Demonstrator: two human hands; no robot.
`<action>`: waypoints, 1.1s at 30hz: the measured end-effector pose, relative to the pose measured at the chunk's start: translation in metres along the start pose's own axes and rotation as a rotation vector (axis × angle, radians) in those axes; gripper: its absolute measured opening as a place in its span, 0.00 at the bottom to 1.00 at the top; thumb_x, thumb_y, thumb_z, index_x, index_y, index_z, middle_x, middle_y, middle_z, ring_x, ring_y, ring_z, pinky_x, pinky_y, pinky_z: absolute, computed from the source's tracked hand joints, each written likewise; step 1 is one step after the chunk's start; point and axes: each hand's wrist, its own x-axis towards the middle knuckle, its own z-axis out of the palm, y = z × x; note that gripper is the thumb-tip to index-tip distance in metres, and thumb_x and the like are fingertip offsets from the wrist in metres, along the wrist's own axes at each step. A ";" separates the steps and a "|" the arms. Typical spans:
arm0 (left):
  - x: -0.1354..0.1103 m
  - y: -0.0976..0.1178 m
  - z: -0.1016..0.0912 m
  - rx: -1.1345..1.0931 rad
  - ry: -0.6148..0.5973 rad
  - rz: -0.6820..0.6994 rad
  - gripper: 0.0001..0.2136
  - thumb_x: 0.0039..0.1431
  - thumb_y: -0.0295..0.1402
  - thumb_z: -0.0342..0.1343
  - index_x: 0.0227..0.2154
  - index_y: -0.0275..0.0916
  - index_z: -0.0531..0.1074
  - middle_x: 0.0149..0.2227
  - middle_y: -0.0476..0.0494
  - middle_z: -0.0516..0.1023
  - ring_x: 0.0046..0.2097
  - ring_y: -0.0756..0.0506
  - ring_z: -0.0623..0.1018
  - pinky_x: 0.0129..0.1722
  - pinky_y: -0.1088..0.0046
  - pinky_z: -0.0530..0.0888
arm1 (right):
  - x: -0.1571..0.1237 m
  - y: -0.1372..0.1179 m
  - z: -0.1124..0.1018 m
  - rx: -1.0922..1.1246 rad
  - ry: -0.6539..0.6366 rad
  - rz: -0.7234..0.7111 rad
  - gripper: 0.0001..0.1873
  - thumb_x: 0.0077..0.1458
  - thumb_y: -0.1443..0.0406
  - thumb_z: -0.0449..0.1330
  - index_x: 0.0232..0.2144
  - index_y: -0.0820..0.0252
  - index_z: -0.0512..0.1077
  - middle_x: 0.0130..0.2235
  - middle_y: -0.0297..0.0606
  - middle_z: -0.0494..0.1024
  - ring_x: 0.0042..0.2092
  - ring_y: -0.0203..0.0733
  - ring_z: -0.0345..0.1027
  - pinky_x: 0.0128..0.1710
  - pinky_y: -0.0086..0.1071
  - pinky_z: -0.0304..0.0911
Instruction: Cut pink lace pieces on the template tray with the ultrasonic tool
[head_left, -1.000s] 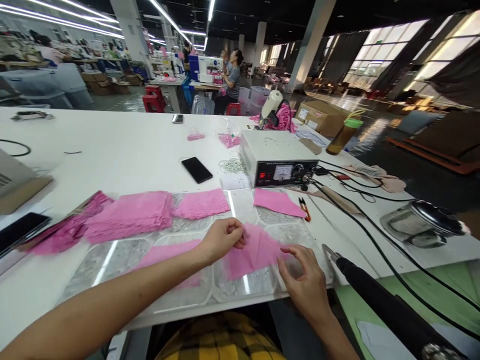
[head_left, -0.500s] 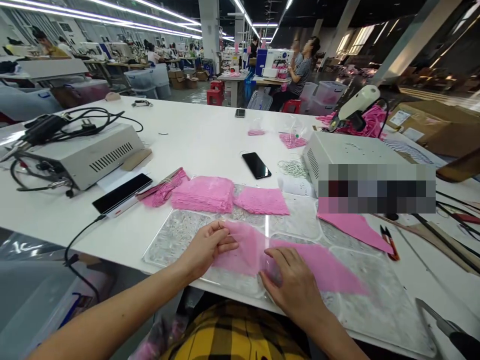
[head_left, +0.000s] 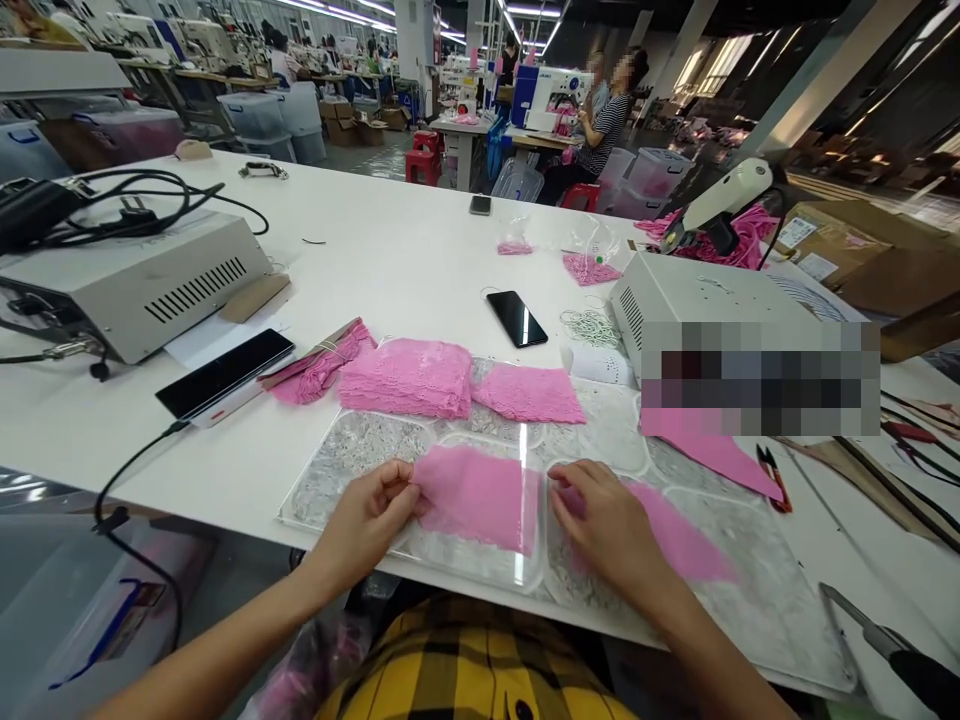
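Note:
A thin pink fabric piece (head_left: 476, 500) lies nearly flat on the clear, mottled plastic mat (head_left: 780, 625). My left hand (head_left: 375, 505) pinches its left edge between thumb and fingers. Just past its right edge is my right hand (head_left: 604, 520), its fingers bent and apart with nothing visible between them. Under and beyond that hand, another pink fabric piece (head_left: 679, 535) is partly covered. Behind both hands sit a thick stack of pink fabric (head_left: 405, 378) and a lower pink pile (head_left: 529, 393).
Grey metal boxes stand at left (head_left: 142, 280) and right (head_left: 697, 290). A black phone (head_left: 517, 318) lies beyond the piles, a long black-screened device (head_left: 229, 372) to the left. Orange-handled snips (head_left: 774, 480) and a dark-handled tool (head_left: 892, 645) lie at right. People sit at machines behind.
My left hand has moved left and down, and the fabric piece, lifted and folded before, now lies spread flatter. My right hand has shifted slightly right, off its edge. The view has tilted down.

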 end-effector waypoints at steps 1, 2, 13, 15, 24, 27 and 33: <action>-0.002 -0.002 -0.001 0.089 0.019 0.053 0.11 0.56 0.41 0.55 0.30 0.36 0.71 0.29 0.47 0.75 0.33 0.48 0.75 0.34 0.75 0.73 | 0.002 0.000 0.002 -0.003 -0.030 0.009 0.05 0.55 0.66 0.55 0.33 0.56 0.72 0.34 0.38 0.76 0.37 0.42 0.70 0.32 0.34 0.64; -0.004 -0.004 -0.002 0.178 0.045 0.108 0.11 0.57 0.40 0.53 0.29 0.37 0.70 0.31 0.45 0.75 0.34 0.47 0.75 0.33 0.75 0.72 | 0.003 -0.001 0.005 -0.003 -0.053 0.014 0.05 0.55 0.66 0.55 0.33 0.56 0.71 0.33 0.38 0.76 0.36 0.42 0.69 0.31 0.34 0.64; -0.013 -0.023 -0.011 0.710 0.192 0.472 0.08 0.62 0.31 0.46 0.32 0.39 0.71 0.44 0.39 0.76 0.46 0.42 0.76 0.45 0.65 0.74 | 0.014 -0.008 0.011 0.036 -0.142 0.068 0.07 0.55 0.68 0.52 0.27 0.57 0.67 0.29 0.35 0.73 0.31 0.39 0.66 0.27 0.31 0.58; -0.014 -0.024 -0.011 0.756 0.212 0.489 0.08 0.61 0.30 0.46 0.32 0.40 0.71 0.45 0.39 0.76 0.47 0.42 0.76 0.47 0.63 0.74 | 0.015 -0.008 0.012 0.032 -0.139 0.080 0.06 0.55 0.68 0.52 0.28 0.57 0.68 0.30 0.35 0.74 0.32 0.39 0.66 0.27 0.30 0.57; -0.018 -0.030 -0.017 0.864 0.247 0.512 0.08 0.62 0.31 0.47 0.31 0.41 0.72 0.46 0.39 0.76 0.47 0.41 0.76 0.46 0.60 0.75 | 0.024 -0.013 0.013 0.013 -0.148 0.060 0.08 0.54 0.70 0.51 0.25 0.57 0.66 0.28 0.34 0.72 0.29 0.38 0.64 0.27 0.31 0.57; -0.015 -0.027 -0.028 0.871 0.231 0.526 0.08 0.60 0.32 0.48 0.33 0.40 0.73 0.47 0.38 0.76 0.47 0.40 0.76 0.46 0.61 0.75 | 0.028 -0.016 0.011 0.059 -0.162 0.036 0.08 0.55 0.70 0.51 0.27 0.57 0.68 0.30 0.35 0.74 0.30 0.37 0.66 0.28 0.31 0.59; 0.018 0.014 -0.010 0.683 -0.047 0.462 0.13 0.60 0.31 0.48 0.41 0.40 0.77 0.47 0.40 0.78 0.45 0.43 0.78 0.48 0.68 0.74 | 0.025 -0.017 0.011 0.176 -0.156 0.013 0.10 0.57 0.68 0.51 0.29 0.56 0.71 0.33 0.35 0.74 0.29 0.35 0.66 0.29 0.30 0.62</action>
